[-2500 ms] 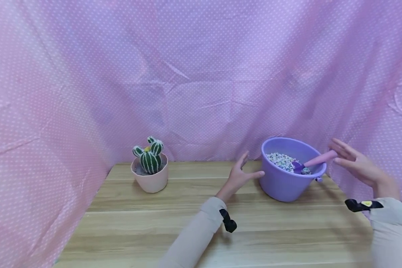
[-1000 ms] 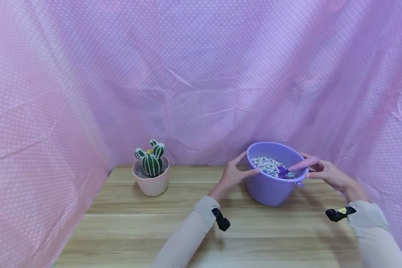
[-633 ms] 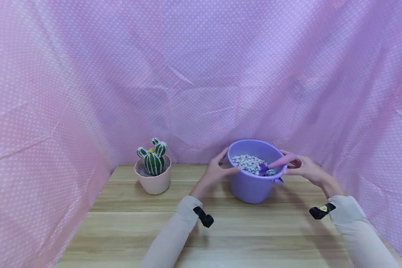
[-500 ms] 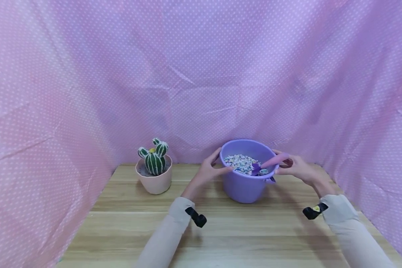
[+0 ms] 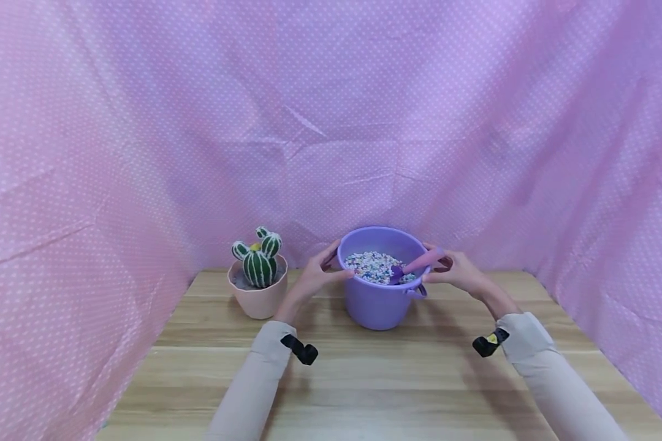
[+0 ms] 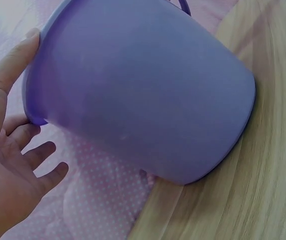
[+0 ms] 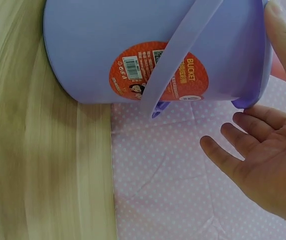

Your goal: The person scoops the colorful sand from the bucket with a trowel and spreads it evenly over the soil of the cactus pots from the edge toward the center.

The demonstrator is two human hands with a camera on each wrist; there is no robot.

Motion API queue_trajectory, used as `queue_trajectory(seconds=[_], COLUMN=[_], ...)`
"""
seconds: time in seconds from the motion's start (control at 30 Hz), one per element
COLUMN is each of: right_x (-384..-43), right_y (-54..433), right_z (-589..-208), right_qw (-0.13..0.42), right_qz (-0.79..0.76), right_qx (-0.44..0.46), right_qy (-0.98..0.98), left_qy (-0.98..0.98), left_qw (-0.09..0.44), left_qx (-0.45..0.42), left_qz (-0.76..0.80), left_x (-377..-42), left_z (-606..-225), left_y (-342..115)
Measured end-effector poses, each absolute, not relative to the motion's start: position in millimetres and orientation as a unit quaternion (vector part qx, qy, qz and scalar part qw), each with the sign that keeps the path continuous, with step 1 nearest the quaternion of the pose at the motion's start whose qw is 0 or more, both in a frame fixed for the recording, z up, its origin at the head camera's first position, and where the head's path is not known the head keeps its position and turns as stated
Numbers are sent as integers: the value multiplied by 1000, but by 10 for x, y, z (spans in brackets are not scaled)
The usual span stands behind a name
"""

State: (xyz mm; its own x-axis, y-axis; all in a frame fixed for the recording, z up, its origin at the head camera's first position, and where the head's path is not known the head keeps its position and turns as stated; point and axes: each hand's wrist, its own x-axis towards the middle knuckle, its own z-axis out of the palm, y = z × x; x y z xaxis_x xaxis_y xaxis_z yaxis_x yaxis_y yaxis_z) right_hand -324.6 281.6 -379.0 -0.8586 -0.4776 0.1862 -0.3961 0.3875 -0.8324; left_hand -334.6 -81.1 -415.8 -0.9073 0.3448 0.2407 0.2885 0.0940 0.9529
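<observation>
A purple bucket (image 5: pixel 377 309) stands near the table's back edge, its base seemingly on the wood. Inside lie many small pale beads (image 5: pixel 366 264) and a toy shovel with a purple blade and a pink handle (image 5: pixel 422 261) leaning over the right rim. My left hand (image 5: pixel 315 277) grips the rim at the left, thumb in front and fingers towards the back. At the opposite side my right hand (image 5: pixel 459 272) holds the rim by thumb and fingertips, under the shovel handle. The right wrist view shows the bucket's hanging handle (image 7: pixel 183 50) and an orange label (image 7: pixel 125 75).
To the left of my left hand stands a cactus (image 5: pixel 258 268) in a pale pink pot (image 5: pixel 259 303). The wooden table (image 5: pixel 386 386) ends at the back and sides against a pink dotted cloth (image 5: pixel 331 122).
Both hands have closed in on the bucket's rim and taken hold. The bucket, shovel and beads have moved left with them, closer to the potted cactus.
</observation>
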Motion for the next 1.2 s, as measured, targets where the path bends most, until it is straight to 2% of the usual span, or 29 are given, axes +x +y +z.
queue_trajectory(seconds=[0.43,0.73,0.87,1.1,1.2], right_x=[-3367,-3391,-3358,-3247,-3228], right_y=[2815,2831,2833,2883,2890], right_z=[-3771,-3745,-3575,-3163,-3072], right_qw=[57,78,111,73,79], right_qz=[-484,-475,-435,-348,-336], right_qx=[-275,-314,-327,-247,-236], right_qy=[829,818,832,902,909], left_qy=[773,768,766,754,745], left_qw=[7,28,34,27,28], left_qx=[186,206,205,198,193], left_qz=[607,606,609,626,638], left_x=[-3321,-3377,-3407,-3419,-3396], left_z=[-4070,-4082,-4072,-4099,-4119], left_y=[-825,-816,-768,-686,-660])
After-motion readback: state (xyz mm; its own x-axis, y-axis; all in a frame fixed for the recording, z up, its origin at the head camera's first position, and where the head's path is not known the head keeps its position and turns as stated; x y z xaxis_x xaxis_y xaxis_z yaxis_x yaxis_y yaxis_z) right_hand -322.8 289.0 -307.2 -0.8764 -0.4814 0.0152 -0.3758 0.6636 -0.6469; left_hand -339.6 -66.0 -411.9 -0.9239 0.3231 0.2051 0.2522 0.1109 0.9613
